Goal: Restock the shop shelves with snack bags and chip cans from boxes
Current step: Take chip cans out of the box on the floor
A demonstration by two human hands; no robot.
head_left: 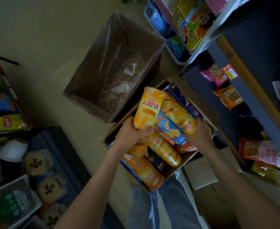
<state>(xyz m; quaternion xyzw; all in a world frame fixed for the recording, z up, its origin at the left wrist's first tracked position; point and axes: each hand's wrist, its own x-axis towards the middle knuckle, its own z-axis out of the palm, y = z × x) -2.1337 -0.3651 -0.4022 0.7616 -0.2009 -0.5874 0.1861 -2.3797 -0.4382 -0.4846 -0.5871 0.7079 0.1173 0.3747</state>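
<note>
A cardboard box [169, 175] on the floor holds several chip cans, yellow, orange, blue and dark navy. My left hand [132, 133] grips the lower end of a yellow chip can [148, 108] and holds it tilted upright above the box. My right hand [200, 133] grips the near end of a second yellow chip can [177, 113], which lies slanted on top of a blue can [170, 126]. Other cans lie loose beneath both hands.
An empty cardboard box lined with clear plastic [116, 66] stands just beyond the can box. Dark shelves with snack bags [226, 96] rise on the right. More bagged goods [7, 123] fill low shelves on the left. Flattened cardboard [202, 176] lies beside my leg.
</note>
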